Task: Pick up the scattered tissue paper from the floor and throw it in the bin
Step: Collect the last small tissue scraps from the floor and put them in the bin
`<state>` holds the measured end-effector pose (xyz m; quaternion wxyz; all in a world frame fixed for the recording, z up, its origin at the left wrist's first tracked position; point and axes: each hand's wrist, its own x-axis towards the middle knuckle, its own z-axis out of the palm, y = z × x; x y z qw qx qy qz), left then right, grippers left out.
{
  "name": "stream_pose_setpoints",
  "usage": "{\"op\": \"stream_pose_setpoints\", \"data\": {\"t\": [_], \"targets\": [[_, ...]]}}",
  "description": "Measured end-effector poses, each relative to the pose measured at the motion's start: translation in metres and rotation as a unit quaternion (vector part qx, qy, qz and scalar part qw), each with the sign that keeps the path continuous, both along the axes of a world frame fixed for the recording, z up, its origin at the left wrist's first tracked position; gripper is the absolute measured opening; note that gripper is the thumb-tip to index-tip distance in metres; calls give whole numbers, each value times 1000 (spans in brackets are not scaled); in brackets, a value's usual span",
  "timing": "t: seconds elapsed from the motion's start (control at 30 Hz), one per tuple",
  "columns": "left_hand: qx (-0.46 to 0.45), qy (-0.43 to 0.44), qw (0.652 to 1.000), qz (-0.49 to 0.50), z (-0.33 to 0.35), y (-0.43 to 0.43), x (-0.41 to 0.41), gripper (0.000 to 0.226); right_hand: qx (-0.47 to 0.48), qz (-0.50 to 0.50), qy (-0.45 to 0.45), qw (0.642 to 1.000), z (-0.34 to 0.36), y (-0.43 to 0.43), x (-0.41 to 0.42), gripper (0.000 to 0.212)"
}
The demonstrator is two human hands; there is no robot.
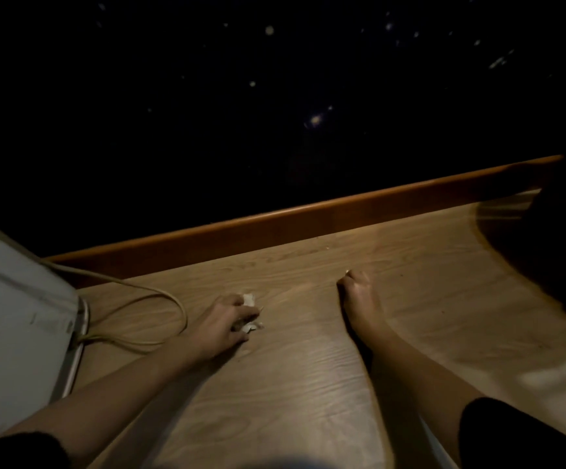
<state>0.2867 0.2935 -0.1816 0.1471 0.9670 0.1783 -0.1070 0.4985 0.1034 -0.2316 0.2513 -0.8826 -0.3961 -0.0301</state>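
Tissue paper sits crumpled under the grasping left hand, left of the clenched right hand pinching 1 scrap.

The head camera looks steeply down, close over the wooden floor; beyond seems too dark to read.

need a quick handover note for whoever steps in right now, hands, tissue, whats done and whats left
Left hand: down on the wooden floor, fingers closed around crumpled tissue paper, white bits showing past the fingers.
Right hand: fist on the floor, pinching a tiny pale scrap at its fingertips.
Other things: a pale cable loops left of the left hand, beside a white appliance.
Bin: not identifiable in this view; the dark shape at right is too blurred to tell.
Done: tissue gathered in the left hand.
Left: lift both handfuls, check the floor for more scraps, find the bin, drop everything in.
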Motion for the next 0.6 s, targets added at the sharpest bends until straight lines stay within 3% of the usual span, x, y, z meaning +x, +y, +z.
{"op": "stream_pose_setpoints", "data": {"t": [0.17, 0.27, 0.33, 0.43, 0.5, 0.6], "targets": [[-20, -110, 992, 65, -3, -18, 7, 10, 20, 5, 17, 1000, 3, -15, -36, 16], [-61, -100, 983, 143, 4, -23, 17, 10, 96, -69, 121, 986, 13, -25, -50, 16], [-60, -78, 986, 135, 11, -24, 23, 6, 137, -149, 263, 943, 21, -37, -41, 15], [-56, -97, 987, 111, 38, -27, 36, 7, 198, -196, 446, 851, 48, -63, -7, 15], [-17, -135, 988, 73, 69, -31, 53, 10, 185, -156, 436, 867, 86, -80, 17, 20], [18, -177, 984, 18, 131, -42, 94, 12, 134, -72, 286, 946, 161, -101, 50, 17]]}}
